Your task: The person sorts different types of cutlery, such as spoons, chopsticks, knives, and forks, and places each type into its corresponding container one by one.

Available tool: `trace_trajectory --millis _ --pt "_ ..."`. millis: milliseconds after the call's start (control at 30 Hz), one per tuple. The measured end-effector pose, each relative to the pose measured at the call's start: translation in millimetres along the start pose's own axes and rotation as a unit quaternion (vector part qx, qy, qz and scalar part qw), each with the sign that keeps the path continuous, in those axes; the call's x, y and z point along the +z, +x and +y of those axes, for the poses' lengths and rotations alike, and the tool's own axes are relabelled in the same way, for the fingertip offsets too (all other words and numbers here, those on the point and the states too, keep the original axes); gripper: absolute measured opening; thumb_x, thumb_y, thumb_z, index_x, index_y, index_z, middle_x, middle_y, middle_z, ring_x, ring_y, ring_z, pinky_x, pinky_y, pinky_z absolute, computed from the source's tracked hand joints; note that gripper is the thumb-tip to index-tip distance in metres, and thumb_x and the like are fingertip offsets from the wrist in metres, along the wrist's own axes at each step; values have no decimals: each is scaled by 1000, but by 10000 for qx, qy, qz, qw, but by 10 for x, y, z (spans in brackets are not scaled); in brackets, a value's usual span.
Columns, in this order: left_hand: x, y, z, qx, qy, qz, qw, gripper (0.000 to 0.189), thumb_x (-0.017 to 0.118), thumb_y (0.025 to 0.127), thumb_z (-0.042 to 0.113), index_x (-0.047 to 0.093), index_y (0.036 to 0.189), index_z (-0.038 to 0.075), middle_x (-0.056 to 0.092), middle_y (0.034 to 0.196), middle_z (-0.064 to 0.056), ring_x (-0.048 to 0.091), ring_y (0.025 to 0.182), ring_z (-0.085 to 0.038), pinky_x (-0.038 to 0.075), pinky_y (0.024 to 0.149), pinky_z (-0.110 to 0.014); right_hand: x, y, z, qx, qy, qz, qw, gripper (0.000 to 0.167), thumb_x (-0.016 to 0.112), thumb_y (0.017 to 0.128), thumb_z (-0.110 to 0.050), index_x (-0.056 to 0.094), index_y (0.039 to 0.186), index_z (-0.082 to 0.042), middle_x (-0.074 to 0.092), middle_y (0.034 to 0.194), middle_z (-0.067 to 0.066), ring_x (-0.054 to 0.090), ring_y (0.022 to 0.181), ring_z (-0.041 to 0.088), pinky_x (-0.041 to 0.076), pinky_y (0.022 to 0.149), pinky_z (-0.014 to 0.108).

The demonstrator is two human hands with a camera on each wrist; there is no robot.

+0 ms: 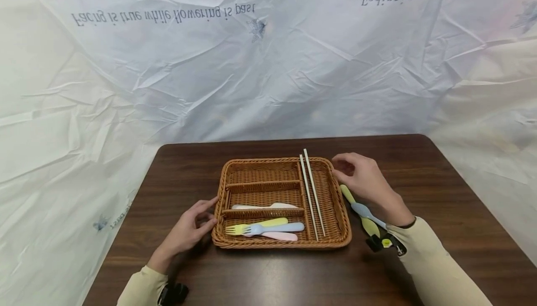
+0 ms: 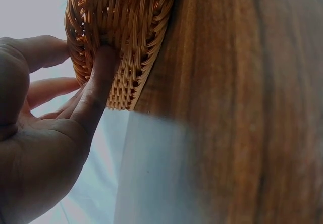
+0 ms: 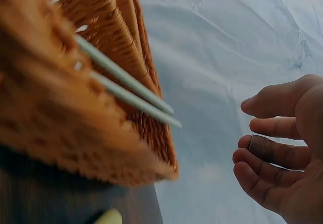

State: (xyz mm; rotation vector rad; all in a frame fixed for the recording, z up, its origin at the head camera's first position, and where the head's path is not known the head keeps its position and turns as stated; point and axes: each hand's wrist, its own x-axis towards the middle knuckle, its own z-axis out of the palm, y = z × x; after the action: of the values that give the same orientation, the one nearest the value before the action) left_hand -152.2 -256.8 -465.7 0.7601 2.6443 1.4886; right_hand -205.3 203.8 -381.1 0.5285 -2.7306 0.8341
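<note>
A brown wicker basket (image 1: pixel 281 245) with several compartments lies in front of me. My left hand (image 1: pixel 194 226) touches its left side, fingers near the rim and thumb against the woven wall (image 2: pixel 121 77). Near the basket's right side, my right hand (image 1: pixel 364 175) holds nothing; its relaxed fingers (image 3: pixel 277 128) show apart from the wicker in the right wrist view. Two pale chopsticks (image 1: pixel 311 194) lie lengthwise in the right compartment, their far ends over the back rim. The front left compartment holds a yellow fork (image 1: pixel 274 222), a blue fork (image 1: pixel 293 227) and a pink handle (image 1: pixel 283 236).
A white utensil (image 1: pixel 283 206) lies in the middle left compartment. Right of the basket, yellow-green (image 1: pixel 370 227) and blue (image 1: pixel 361 210) utensils lie on the dark wooden table (image 1: pixel 268 278), partly under my right wrist. A white printed sheet (image 1: pixel 268 87) hangs behind the table.
</note>
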Motion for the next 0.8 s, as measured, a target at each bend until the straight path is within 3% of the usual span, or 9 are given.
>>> trace_trajectory --millis 433,800 --pt "7 9 10 8 -64 -39 10000 56 64 94 4 43 145 -1 55 120 -16 64 88 -9 51 62 -23 -80 -286 406 224 -373 -76 9990 29 71 90 -19 67 117 -9 68 100 10 64 84 23 51 70 41" --pt "-10 14 30 -19 62 3 10000 55 64 93 4 44 145 -1 55 121 -15 63 90 -10 51 62 -23 -122 -495 601 521 -449 -131 9975 30 70 90 -19 66 116 -5 67 100 15 63 84 25 51 69 41"
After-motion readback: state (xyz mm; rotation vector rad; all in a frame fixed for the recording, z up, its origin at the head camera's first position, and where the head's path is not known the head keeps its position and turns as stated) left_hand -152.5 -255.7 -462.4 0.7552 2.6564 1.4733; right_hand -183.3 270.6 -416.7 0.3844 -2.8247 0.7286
